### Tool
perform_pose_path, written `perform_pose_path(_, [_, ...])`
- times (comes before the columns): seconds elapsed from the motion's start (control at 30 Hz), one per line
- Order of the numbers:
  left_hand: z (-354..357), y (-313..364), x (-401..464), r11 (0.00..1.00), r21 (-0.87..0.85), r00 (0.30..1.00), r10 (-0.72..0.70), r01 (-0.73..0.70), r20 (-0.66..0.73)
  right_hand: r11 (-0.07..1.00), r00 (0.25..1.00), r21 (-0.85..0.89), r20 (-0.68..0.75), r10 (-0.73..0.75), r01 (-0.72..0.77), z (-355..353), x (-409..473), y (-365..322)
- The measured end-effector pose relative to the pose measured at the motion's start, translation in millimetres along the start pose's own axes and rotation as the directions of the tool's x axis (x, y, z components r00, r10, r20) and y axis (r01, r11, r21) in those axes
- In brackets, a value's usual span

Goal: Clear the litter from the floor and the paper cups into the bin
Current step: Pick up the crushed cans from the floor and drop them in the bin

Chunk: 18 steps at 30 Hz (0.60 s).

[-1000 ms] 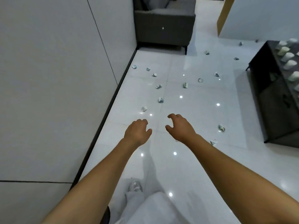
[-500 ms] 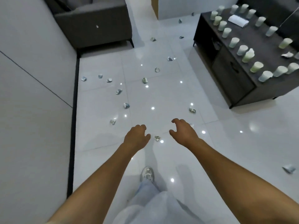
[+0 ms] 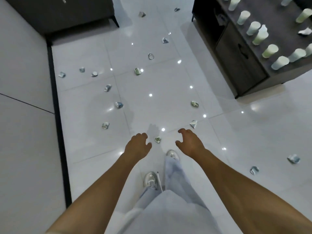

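Head view: both hands reach out empty over a littered white floor [image 3: 168, 92].

Lower centre of the frame, the left hand [image 3: 137, 146] and right hand [image 3: 190, 142] hang with fingers loosely curled, holding nothing; a crumpled scrap [image 3: 157, 140] lies on the floor between them. More crumpled litter [image 3: 119, 105] dots the tiles above. Paper cups [image 3: 269, 50] stand on the dark table [image 3: 239, 65], upper right.
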State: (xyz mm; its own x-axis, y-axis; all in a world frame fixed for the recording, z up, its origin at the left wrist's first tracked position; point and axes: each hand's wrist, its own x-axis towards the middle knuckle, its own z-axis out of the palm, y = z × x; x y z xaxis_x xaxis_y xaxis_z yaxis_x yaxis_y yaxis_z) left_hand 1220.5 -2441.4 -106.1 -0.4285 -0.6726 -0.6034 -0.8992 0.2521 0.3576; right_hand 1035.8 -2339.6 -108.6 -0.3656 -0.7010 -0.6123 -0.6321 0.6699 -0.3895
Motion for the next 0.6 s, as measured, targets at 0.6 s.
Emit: perform_pose_path(0.6, [84.3,-82.9,178.4,0.966,-0.078,0.969,-0.245,0.246,0.025,0.999,0.996,0.041,0.092,-0.017,0.014,115.8,225.4,4.4])
